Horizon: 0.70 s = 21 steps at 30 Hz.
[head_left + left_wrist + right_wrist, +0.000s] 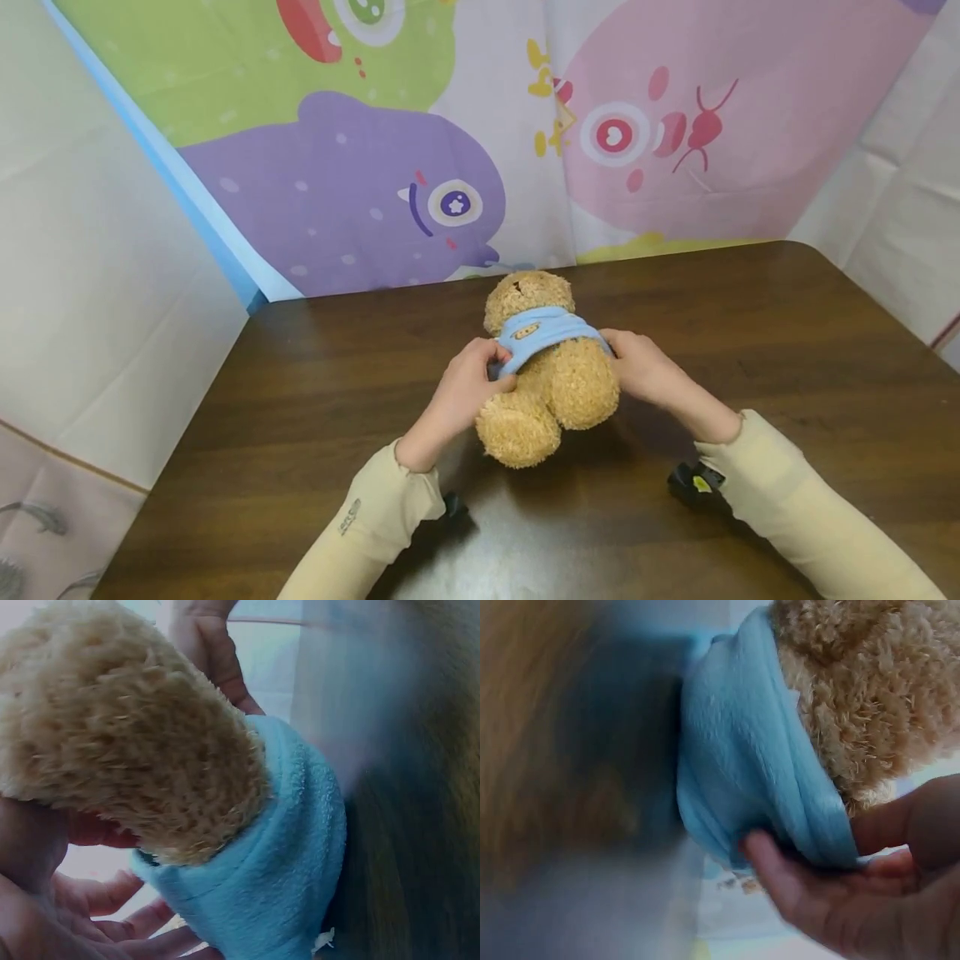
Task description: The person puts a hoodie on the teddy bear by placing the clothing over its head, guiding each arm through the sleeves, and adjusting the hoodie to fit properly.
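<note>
A curly tan teddy bear [588,387] lies on its back, its head toward the far side and its legs toward me. It wears a light blue shirt [551,327] with a small face patch on the front. My left hand [468,387] holds the shirt's hem on the bear's left side in the head view, fingers curled at the cloth. On the opposite side, my right hand [647,367] pinches the hem. In the right wrist view, thumb and fingers [780,877] sit on either side of the blue cloth [742,742]. The bear's upper face is hidden.
The bear is over a dark brown wooden table [322,417]. Behind the table hangs a cartoon-printed cloth [375,192], with pale fabric walls [97,275] at both sides. Dark wrist cameras [693,483] sit under the cream sleeves [802,500].
</note>
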{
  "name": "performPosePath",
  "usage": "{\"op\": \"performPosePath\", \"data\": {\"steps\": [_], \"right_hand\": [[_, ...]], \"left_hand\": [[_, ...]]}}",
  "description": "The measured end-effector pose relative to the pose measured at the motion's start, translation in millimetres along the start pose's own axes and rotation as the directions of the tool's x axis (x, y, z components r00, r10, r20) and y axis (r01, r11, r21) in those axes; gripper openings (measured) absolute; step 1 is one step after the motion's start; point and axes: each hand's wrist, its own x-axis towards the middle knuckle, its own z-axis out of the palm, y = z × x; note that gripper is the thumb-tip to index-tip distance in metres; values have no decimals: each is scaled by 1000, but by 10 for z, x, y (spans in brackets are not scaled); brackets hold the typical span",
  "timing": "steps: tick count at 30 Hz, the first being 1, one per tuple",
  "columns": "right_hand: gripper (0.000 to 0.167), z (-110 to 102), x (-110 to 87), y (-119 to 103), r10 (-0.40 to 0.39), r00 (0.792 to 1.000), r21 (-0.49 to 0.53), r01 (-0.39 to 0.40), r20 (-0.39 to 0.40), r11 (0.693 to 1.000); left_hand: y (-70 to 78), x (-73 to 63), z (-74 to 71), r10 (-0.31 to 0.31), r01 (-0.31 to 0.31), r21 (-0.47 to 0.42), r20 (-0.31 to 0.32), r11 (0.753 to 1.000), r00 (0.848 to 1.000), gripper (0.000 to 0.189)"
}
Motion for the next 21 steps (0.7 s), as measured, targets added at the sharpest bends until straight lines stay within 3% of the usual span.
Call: {"op": "performPosePath", "data": {"steps": [2, 4, 7, 9, 11, 15, 18, 21], "right_hand": [[33, 15, -3, -14, -54, 993, -78, 46, -105, 996], [30, 40, -7, -19, -117, 970, -129, 90, -211, 987], [28, 52, -10, -29, -176, 939, -151, 136, -295, 979], [25, 32, -18, -39, -174, 941, -146, 137, -289, 980], [22, -4, -21, -52, -146, 957, -115, 121, -250, 986], [27, -43, -23, -93, -95, 981, -80, 82, -172, 993], [26, -12, -27, -118, -100, 974, -151, 69, -204, 986], [17, 43, -45, -117, -123, 954, -240, 56, -274, 969]], "left_hand": [[3, 2, 18, 15, -15, 2, 30, 1000, 999, 17], [8, 1, 40, 5, -3, -20, 61, 1000, 998, 23], [19, -7, 74, -28, 37, -76, 114, 996, 993, 31], [34, -18, 96, -44, 60, -103, 148, 993, 988, 33], [35, -26, 125, -42, 60, -104, 165, 993, 985, 33], [30, -34, 177, -10, 18, -57, 139, 998, 990, 32], [25, -38, 199, -12, 20, -75, 98, 997, 995, 31], [18, -38, 211, 7, 2, -129, 67, 992, 998, 33]]}}
